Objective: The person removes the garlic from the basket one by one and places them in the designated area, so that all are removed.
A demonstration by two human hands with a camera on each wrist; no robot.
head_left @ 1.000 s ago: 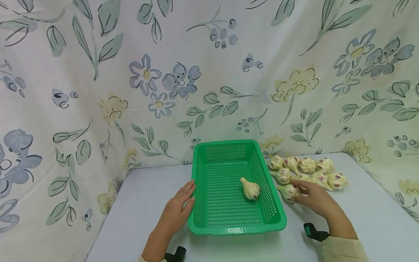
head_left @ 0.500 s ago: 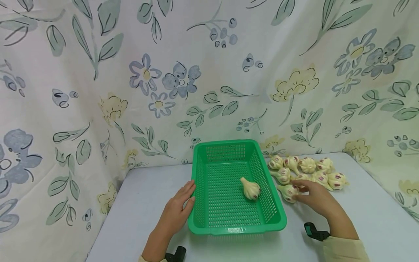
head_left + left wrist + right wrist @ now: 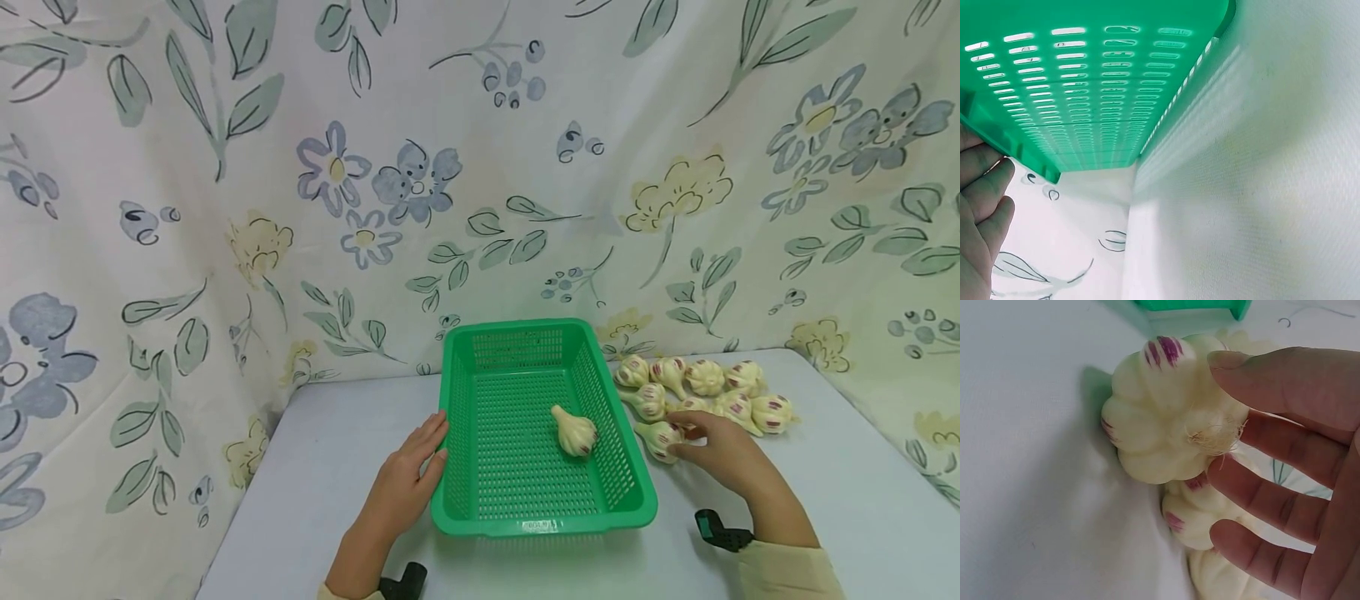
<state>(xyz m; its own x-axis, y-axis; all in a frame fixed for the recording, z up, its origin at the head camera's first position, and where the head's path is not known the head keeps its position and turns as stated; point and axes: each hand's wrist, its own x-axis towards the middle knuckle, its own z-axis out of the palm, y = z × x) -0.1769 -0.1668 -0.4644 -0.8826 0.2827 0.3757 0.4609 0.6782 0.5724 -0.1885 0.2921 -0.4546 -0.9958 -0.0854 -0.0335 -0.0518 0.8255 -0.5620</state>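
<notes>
A green plastic basket [image 3: 476, 528] with slotted walls stands on the table, and one garlic bulb [image 3: 576, 435] lies inside towards its right wall. My left hand [image 3: 405, 482] rests against the basket's left rim with fairly straight fingers; the left wrist view shows its fingertips [image 3: 999, 172] at the rim's underside. Just right of the basket, my right hand [image 3: 723, 454] pinches another garlic bulb [image 3: 657, 442] between thumb and fingers. Seen by the right wrist camera, this garlic bulb [image 3: 1154, 419] has purple streaks and a rooty base, and sits on the table.
Several more garlic bulbs [image 3: 705, 379] are grouped behind and right of the right hand. A white table [image 3: 315, 467] carries everything. Behind it hangs a floral cloth [image 3: 465, 150]. Black straps with camera mounts [image 3: 723, 533] sit on the wrists.
The right hand's fingers have shifted very slightly about the garlic bulb, which stays in place. Left hand and basket keep their positions.
</notes>
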